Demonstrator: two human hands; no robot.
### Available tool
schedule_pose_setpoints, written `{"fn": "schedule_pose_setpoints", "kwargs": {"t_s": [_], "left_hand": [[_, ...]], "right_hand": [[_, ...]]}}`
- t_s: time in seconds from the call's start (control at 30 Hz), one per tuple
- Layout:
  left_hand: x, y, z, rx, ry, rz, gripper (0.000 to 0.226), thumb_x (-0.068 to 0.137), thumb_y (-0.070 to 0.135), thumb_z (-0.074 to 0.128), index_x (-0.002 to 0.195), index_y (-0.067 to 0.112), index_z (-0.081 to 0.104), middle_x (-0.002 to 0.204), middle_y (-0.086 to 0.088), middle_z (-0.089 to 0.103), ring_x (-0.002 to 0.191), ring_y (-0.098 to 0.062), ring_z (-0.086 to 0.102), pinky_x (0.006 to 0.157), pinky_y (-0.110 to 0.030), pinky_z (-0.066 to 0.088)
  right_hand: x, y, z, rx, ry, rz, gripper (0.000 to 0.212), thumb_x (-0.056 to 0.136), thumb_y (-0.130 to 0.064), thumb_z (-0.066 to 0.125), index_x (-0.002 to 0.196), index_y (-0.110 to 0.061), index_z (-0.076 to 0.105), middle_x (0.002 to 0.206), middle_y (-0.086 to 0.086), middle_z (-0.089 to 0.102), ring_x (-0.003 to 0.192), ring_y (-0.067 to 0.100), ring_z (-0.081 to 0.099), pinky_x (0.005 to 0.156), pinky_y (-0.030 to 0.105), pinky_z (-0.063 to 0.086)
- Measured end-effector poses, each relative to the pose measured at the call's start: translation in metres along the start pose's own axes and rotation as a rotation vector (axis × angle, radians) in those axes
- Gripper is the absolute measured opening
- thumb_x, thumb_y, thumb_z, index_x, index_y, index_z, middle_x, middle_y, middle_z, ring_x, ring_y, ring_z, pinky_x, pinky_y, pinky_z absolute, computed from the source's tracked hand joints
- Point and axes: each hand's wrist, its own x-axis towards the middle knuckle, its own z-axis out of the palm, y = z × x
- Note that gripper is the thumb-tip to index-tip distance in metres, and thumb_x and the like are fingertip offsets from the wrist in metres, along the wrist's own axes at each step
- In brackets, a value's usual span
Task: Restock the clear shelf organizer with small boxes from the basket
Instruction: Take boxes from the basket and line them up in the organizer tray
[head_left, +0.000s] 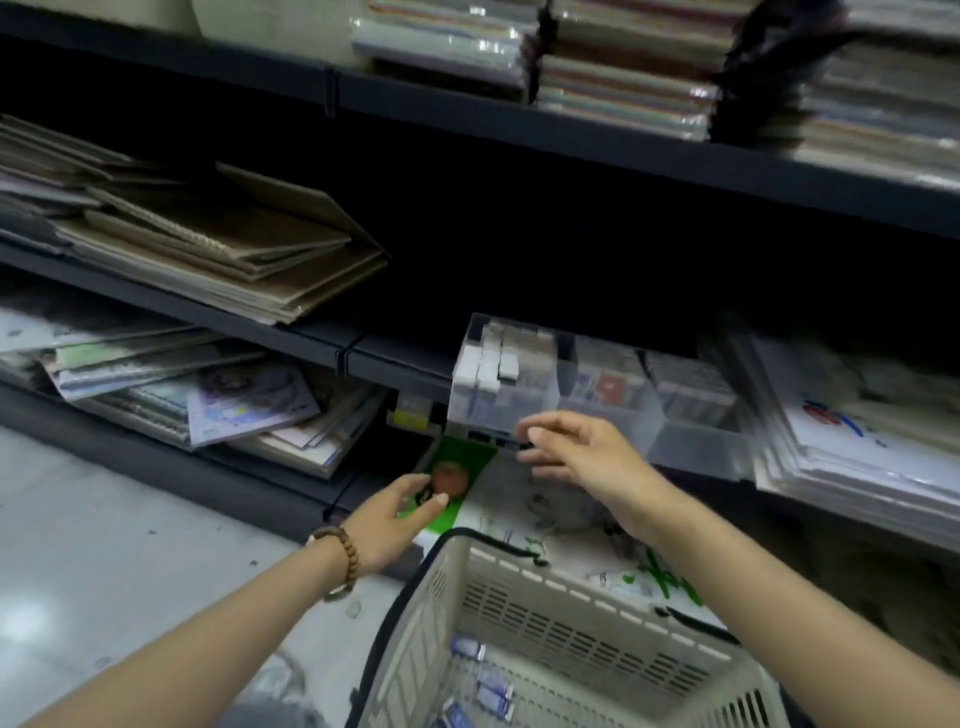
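Observation:
A clear shelf organizer (613, 421) sits on the middle dark shelf, its compartments packed with small boxes (493, 358). Below it, at the bottom of the view, stands a cream plastic basket (571, 603) with several small blue-and-white boxes (491, 686) lying on its floor. My right hand (576, 452) hovers just in front of the organizer's left compartment, fingers spread and holding nothing. My left hand (395, 519), with a bead bracelet on the wrist, is lower and to the left, fingers apart and holding nothing, over a green sheet on the bottom shelf.
Kraft spiral notebooks (234, 249) are stacked on the middle shelf to the left. Printed pads (208, 395) lie below them, white paper packs (857, 447) at right, wrapped paper stacks (623, 57) on the top shelf. A green sheet with an orange figure (452, 478) lies under the organizer.

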Motion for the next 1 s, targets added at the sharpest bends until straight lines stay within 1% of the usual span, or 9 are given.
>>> {"fn": "schedule_pose_setpoints", "kwargs": {"t_s": [0.1,0.2,0.27,0.37,0.47,0.57,0.67,0.83,1.0], "left_hand": [[-0.026,-0.042,0.012,0.158,-0.056,-0.111,0.060,0.091,0.039,0.053,0.141,0.015,0.032,0.145,-0.001,0.038,0.129,-0.017,0.041,0.105,-0.027,0.035],[-0.049,-0.082,0.033,0.262,-0.175,-0.249,0.067,0.091,0.041,0.051,0.145,0.014,0.022,0.147,-0.004,0.034,0.130,-0.021,0.040,0.104,-0.029,0.036],[-0.059,-0.101,0.044,0.233,-0.212,-0.306,0.060,0.092,0.038,0.050,0.141,0.014,0.025,0.134,-0.007,0.050,0.116,-0.020,0.052,0.097,-0.029,0.043],[-0.069,-0.120,0.051,0.230,-0.238,-0.395,0.045,0.094,0.040,0.046,0.130,0.013,0.038,0.114,-0.003,0.059,0.106,-0.019,0.056,0.094,-0.029,0.044],[-0.079,-0.130,0.049,0.229,-0.300,-0.466,0.047,0.086,0.056,0.043,0.112,0.017,0.049,0.107,0.002,0.059,0.108,-0.018,0.055,0.097,-0.030,0.042],[-0.080,-0.132,0.045,0.171,-0.311,-0.514,0.055,0.082,0.060,0.042,0.115,0.017,0.049,0.109,-0.001,0.060,0.105,-0.021,0.056,0.097,-0.034,0.043],[-0.079,-0.134,0.039,-0.017,-0.252,-0.566,0.055,0.075,0.057,0.048,0.119,0.024,0.046,0.105,0.003,0.062,0.101,-0.018,0.060,0.096,-0.036,0.048],[-0.077,-0.136,0.026,-0.054,-0.251,-0.574,0.081,0.063,0.066,0.047,0.127,0.017,0.050,0.113,-0.002,0.064,0.103,-0.020,0.063,0.096,-0.044,0.048],[-0.071,-0.135,0.023,-0.066,-0.232,-0.566,0.076,0.067,0.064,0.044,0.126,0.018,0.050,0.114,0.002,0.064,0.104,-0.019,0.061,0.096,-0.043,0.048]], "right_hand": [[-0.021,0.077,0.025,0.106,-0.110,0.282,0.018,0.095,-0.011,0.050,0.109,-0.006,0.062,0.104,0.009,0.066,0.085,0.017,0.065,0.067,0.017,0.052],[-0.044,0.161,0.060,0.137,-0.194,0.597,0.022,0.096,-0.011,0.050,0.115,-0.005,0.058,0.093,0.004,0.062,0.069,0.009,0.057,0.062,0.015,0.049],[-0.058,0.210,0.081,0.097,-0.238,0.737,0.025,0.095,-0.013,0.052,0.118,-0.004,0.057,0.093,0.002,0.059,0.066,0.006,0.054,0.059,0.014,0.047],[-0.076,0.264,0.109,0.096,-0.284,0.858,0.038,0.092,-0.018,0.058,0.127,-0.003,0.054,0.106,0.006,0.057,0.080,0.010,0.058,0.073,0.019,0.049],[-0.082,0.294,0.130,0.031,-0.316,0.820,0.052,0.091,-0.021,0.060,0.137,-0.006,0.041,0.132,0.010,0.050,0.119,0.022,0.052,0.091,0.027,0.044],[-0.068,0.309,0.143,-0.050,-0.289,0.661,0.064,0.087,-0.019,0.066,0.141,-0.006,0.035,0.146,0.010,0.037,0.132,0.021,0.039,0.102,0.022,0.034],[-0.051,0.323,0.155,-0.136,-0.328,0.566,0.072,0.085,-0.025,0.068,0.145,-0.016,0.031,0.155,0.009,0.019,0.142,0.022,0.021,0.116,0.031,0.022],[-0.046,0.350,0.175,-0.441,-0.534,0.409,0.064,0.078,-0.033,0.074,0.136,-0.026,0.047,0.141,0.006,0.027,0.133,0.025,0.024,0.108,0.025,0.023],[-0.078,0.367,0.184,-0.517,-0.617,0.407,0.061,0.076,-0.038,0.074,0.129,-0.025,0.047,0.124,0.007,0.029,0.120,0.023,0.031,0.100,0.024,0.030]]}}
